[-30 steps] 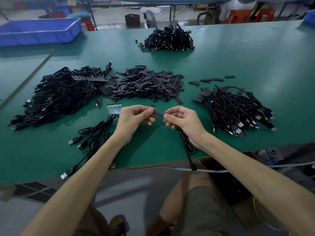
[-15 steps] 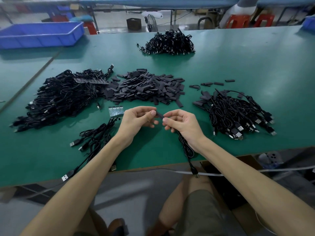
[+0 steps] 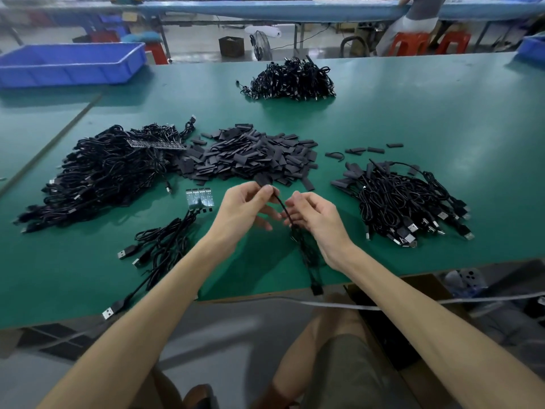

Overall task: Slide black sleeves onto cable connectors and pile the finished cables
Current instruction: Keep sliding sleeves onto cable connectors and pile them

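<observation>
Cable (image 3: 282,206) is pinched near its end by left grip (image 3: 244,208) and clasped lower by right grip (image 3: 315,216), above the surface's (image 3: 413,113) near edge; its end is best kept straight so one of the sleeves (image 3: 250,154) can be slid on squarely.

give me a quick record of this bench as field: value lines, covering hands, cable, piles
left hand: fingers pinch the upper end of the cable
right hand: grips the same cable lower down
cable: hangs from the hands to the near edge of the table
sleeve pile: loose, just behind the hands
cable pile on left: large, tangled
cable pile on right: smaller, plugs toward the near edge
far pile: cables, across the table
blue bin: far left
</observation>
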The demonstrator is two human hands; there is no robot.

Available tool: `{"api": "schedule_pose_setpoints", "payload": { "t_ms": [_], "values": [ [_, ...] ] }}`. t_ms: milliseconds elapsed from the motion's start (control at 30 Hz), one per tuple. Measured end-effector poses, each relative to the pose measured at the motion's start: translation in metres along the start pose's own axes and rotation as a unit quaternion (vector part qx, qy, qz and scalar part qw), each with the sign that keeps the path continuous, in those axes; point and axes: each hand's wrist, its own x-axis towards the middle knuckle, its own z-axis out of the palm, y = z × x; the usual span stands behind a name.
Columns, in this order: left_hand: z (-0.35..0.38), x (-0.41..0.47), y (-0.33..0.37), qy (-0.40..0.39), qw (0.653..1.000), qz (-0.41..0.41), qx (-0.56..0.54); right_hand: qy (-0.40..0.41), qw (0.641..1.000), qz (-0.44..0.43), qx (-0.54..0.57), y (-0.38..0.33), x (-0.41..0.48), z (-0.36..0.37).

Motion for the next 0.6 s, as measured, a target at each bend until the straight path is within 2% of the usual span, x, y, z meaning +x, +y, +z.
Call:
{"api": "schedule_pose_setpoints", "payload": {
  "t_ms": [233,500,600],
  "values": [
    [0.003,0.019,0.043,-0.038,0.998,-0.003,-0.047,-0.040,0.999,0.001,-0.017,-0.008,-0.005,0.009],
    [0.021,0.021,0.035,-0.035,0.993,-0.060,0.096,-0.020,0.999,-0.003,-0.025,-0.007,-0.005,0.006],
    [0.015,0.016,0.030,-0.070,0.973,-0.057,0.210,0.003,0.999,-0.010,-0.035,-0.005,-0.003,0.005]
  ]
}}
